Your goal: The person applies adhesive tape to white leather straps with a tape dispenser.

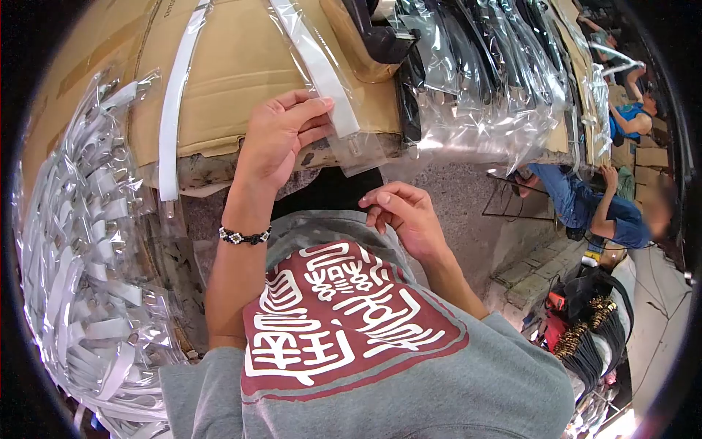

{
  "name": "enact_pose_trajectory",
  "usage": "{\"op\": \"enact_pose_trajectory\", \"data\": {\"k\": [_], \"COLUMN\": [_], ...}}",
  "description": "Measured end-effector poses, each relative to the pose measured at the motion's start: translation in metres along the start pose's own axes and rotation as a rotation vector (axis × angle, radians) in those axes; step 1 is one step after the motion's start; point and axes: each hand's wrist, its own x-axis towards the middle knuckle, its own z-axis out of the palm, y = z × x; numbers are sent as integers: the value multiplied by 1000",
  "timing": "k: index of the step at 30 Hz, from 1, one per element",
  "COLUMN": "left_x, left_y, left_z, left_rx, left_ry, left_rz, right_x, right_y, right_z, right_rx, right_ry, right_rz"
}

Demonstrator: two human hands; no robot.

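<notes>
My left hand [281, 135], with a beaded bracelet on its wrist, pinches the edge of a clear plastic sleeve near its lower end. Inside that sleeve lies a flat white strap [319, 69], stretching up over the cardboard. My right hand [398, 212] hangs in front of my shirt, lower and to the right, with its fingers curled and thumb near the forefinger; whether anything small is between them cannot be made out. To the left, another bagged white strap [173, 110] lies across the cardboard [227, 66] and hangs over its edge.
Many bagged white straps [95, 293] are heaped at the left. Bagged black straps [482, 66] lie at the upper right beside a dark tape dispenser [380, 36]. A person in blue [618, 216] sits at the right, another person [630, 121] beyond. Black goods [596, 329] stand lower right.
</notes>
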Motion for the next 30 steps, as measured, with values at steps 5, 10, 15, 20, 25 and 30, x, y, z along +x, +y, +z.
{"op": "enact_pose_trajectory", "data": {"k": [5,10,15,20,25,30], "left_x": [0,2,3,3,3,4], "left_y": [0,-3,-4,-5,-6,-5], "left_z": [1,-4,-4,-5,-5,-5], "left_rx": [-18,4,21,17,13,16], "left_ry": [7,-20,-12,-7,-8,-8], "left_rz": [7,-13,-10,-10,-9,-10], "right_x": [1,3,4,2,2,2], "right_y": [-1,1,2,-3,0,-1], "right_z": [2,5,6,11,8,9], "right_rx": [-96,-130,-204,-220,-231,-270], "right_ry": [3,7,43,65,88,33], "right_rz": [-19,-20,-83,-77,-41,-52]}}
